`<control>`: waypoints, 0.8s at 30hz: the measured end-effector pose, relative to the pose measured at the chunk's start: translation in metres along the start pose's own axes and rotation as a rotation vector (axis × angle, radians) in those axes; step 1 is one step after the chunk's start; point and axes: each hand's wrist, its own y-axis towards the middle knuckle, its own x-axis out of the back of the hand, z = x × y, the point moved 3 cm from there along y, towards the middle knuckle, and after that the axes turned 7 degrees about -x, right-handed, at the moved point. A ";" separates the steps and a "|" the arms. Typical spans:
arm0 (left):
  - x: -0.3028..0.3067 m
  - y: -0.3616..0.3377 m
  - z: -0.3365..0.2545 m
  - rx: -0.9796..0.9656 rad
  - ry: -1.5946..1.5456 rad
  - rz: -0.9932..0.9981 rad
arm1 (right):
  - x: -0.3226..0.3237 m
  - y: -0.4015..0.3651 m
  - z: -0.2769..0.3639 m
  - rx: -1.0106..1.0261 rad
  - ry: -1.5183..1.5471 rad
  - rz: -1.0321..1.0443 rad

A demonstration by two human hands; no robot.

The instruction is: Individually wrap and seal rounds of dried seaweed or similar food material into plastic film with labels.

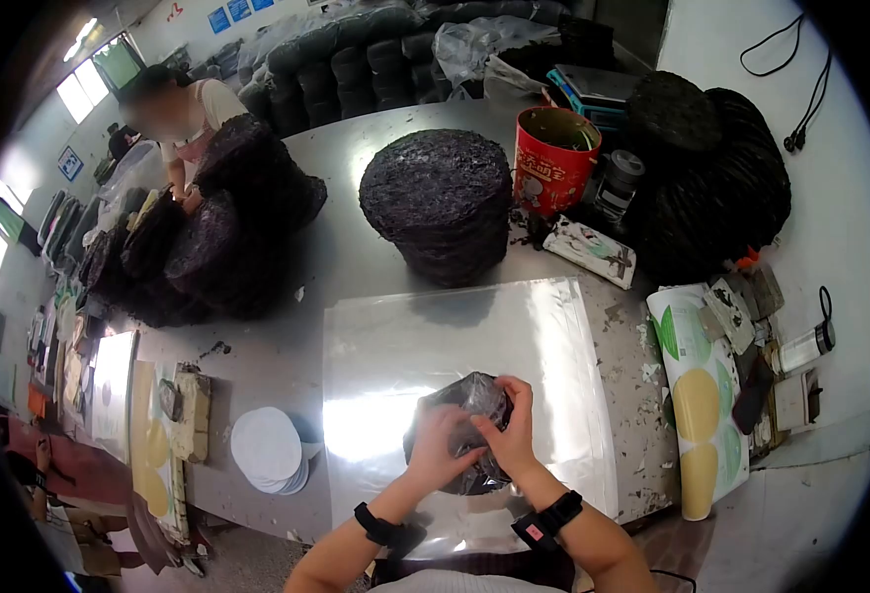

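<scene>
A dark round cake wrapped in clear plastic [476,392], like dried seaweed, lies in front of me on a stack of clear plastic sheets [543,326]. My left hand [440,447] rests on its left side with fingers curled over the top. My right hand [511,430] grips the right side, its thumb pressed toward the left hand and its fingers bent over the edge. Both hands hold gathered plastic film. The cake's underside is hidden. Beyond the sheets stands a tall stack of the same dark round cakes [437,203].
White paper discs [267,447] lie left of the sheets. At the back right are a red bucket [555,163], a clear jar [619,183] and a large dark bundle [726,188]. A printed label roll [697,405] lies right. Another person [193,119] handles dark stacks [227,227].
</scene>
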 end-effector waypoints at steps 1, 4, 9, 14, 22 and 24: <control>0.002 0.002 -0.002 -0.022 -0.016 -0.092 | -0.004 0.004 0.011 0.026 0.005 -0.032; 0.001 0.003 -0.014 -0.054 -0.036 -0.353 | -0.005 0.003 0.001 0.166 -0.344 0.227; -0.001 0.016 -0.016 0.186 0.150 -0.119 | -0.007 -0.001 0.005 0.217 -0.306 0.180; -0.004 0.013 -0.010 0.096 0.148 -0.118 | -0.017 -0.001 -0.005 0.212 -0.430 0.287; -0.001 0.013 -0.012 -0.009 0.145 -0.162 | 0.034 0.003 0.067 0.110 -0.491 0.313; -0.003 0.014 -0.014 -0.024 0.186 -0.157 | 0.032 -0.007 0.043 0.108 -0.552 0.368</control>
